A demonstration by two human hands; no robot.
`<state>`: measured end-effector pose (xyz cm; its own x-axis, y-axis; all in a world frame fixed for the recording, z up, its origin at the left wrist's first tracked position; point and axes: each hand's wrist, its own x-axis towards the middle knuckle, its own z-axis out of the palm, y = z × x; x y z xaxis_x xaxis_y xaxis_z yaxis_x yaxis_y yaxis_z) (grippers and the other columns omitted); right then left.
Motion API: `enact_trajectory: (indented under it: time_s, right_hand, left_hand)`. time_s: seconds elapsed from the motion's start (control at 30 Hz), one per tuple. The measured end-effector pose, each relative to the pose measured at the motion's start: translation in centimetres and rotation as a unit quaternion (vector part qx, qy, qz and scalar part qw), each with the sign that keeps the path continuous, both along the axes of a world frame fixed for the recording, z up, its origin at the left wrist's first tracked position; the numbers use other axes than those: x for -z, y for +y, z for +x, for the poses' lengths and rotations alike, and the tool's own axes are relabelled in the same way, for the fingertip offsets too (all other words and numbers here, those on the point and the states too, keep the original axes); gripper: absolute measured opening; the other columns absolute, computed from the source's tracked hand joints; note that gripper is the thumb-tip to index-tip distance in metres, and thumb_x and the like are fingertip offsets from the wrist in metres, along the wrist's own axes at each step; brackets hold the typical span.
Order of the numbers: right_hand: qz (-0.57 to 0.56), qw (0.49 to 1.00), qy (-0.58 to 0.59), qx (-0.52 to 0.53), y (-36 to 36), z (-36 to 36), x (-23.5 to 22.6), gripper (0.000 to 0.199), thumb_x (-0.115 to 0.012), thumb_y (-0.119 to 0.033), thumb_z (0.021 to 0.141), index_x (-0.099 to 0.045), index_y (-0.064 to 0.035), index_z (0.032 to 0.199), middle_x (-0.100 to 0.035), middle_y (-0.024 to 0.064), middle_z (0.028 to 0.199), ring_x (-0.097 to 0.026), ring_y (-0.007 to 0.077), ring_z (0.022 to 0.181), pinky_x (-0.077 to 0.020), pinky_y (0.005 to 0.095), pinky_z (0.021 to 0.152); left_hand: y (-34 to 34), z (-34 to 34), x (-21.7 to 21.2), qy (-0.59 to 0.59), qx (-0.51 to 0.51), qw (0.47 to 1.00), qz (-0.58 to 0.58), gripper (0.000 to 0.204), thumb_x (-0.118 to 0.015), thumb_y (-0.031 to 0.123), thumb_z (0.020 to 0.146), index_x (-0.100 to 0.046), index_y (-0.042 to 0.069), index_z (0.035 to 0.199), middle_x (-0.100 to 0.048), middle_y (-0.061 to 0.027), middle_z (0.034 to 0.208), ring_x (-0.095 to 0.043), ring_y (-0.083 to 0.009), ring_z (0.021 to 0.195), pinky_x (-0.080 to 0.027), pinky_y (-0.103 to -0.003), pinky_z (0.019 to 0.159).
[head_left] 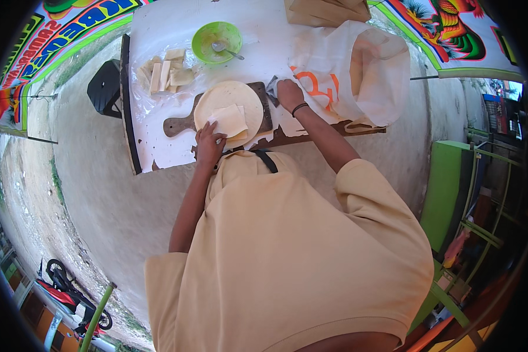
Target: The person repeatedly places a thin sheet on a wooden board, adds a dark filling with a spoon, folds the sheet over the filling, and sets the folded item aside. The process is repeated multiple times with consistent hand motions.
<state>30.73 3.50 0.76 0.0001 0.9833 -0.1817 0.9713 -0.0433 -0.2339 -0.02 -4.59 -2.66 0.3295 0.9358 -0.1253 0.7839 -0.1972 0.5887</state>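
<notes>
Pale square wrapper sheets [229, 119] lie slightly askew in a small stack on a round, cream-coloured board [222, 94]. This disc rests on a dark wooden chopping board [179, 125] whose handle points left. At the stack's near left edge, my left hand [209, 144] has its fingers and thumb closed on the sheets' edge. My right hand [290, 95] is closed around a crumpled grey cloth [272, 89], just past the chopping board's right end; its fingertips are partly hidden. Further back left, more folded wrapper pieces [165, 75] sit on clear plastic.
A green bowl [203, 39] with a spoon stands at the back of the white table [158, 144]. On the right is a white fabric bag [364, 82] with orange marks, and behind it a brown paper bag [328, 10]. A black stool [104, 88] stands left of the table.
</notes>
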Motion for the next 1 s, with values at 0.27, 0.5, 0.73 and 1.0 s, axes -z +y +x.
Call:
enact_trajectory:
  time_s: [0.27, 0.5, 0.73, 1.0]
  right_hand:
    - [-0.04, 0.997, -0.061, -0.035, -0.2, -0.7, -0.6, 0.017, -0.05, -0.007, 0.084, -0.064, 0.0023, 0.086, -0.064, 0.0238, 0.093, -0.066, 0.0366, 0.085, -0.0552, 0.0439, 0.074]
    - [0.001, 0.999, -0.026, 0.037, 0.7, 0.7, 0.8, 0.018, -0.053, -0.009, 0.083, -0.066, 0.0036, 0.086, -0.065, 0.0253, 0.092, -0.066, 0.0397, 0.086, -0.0547, 0.045, 0.076]
    - [0.009, 0.999, 0.025, 0.04, 2.0, 2.6, 1.0, 0.011, -0.064, -0.006, 0.074, -0.069, 0.0042, 0.078, -0.068, 0.0226, 0.074, -0.069, 0.0334, 0.073, -0.0568, 0.04, 0.072]
    - [-0.098, 0.966, 0.203, 0.129, 3.0, 3.8, -2.8, 0.009, -0.071, -0.001, 0.071, -0.072, 0.004, 0.079, -0.07, 0.0107, 0.071, -0.068, 0.0131, 0.06, -0.0554, 0.0241, 0.054]
  left_hand:
    - [-0.6, -0.1, 0.2, -0.02, 0.023, 0.999, 0.008, 0.019, -0.079, 0.019, 0.068, -0.076, 0.016, 0.086, -0.048, -0.0124, 0.141, -0.037, -0.0339, 0.136, -0.03, -0.046, 0.109]
    - [-0.6, 0.1, -0.1, -0.038, -0.003, 0.999, 0.007, 0.02, -0.08, 0.017, 0.065, -0.073, 0.014, 0.084, -0.051, -0.0127, 0.138, -0.04, -0.0352, 0.133, -0.032, -0.045, 0.109]
    - [-0.5, -0.3, 0.5, -0.041, -0.003, 0.999, 0.004, 0.022, -0.08, 0.016, 0.065, -0.073, 0.013, 0.085, -0.052, -0.0123, 0.138, -0.04, -0.0341, 0.133, -0.034, -0.044, 0.108]
    - [-0.6, -0.1, 0.9, -0.091, -0.032, 0.995, 0.004, 0.032, -0.082, 0.01, 0.059, -0.07, 0.009, 0.088, -0.054, -0.0111, 0.136, -0.044, -0.0343, 0.131, -0.038, -0.042, 0.107]
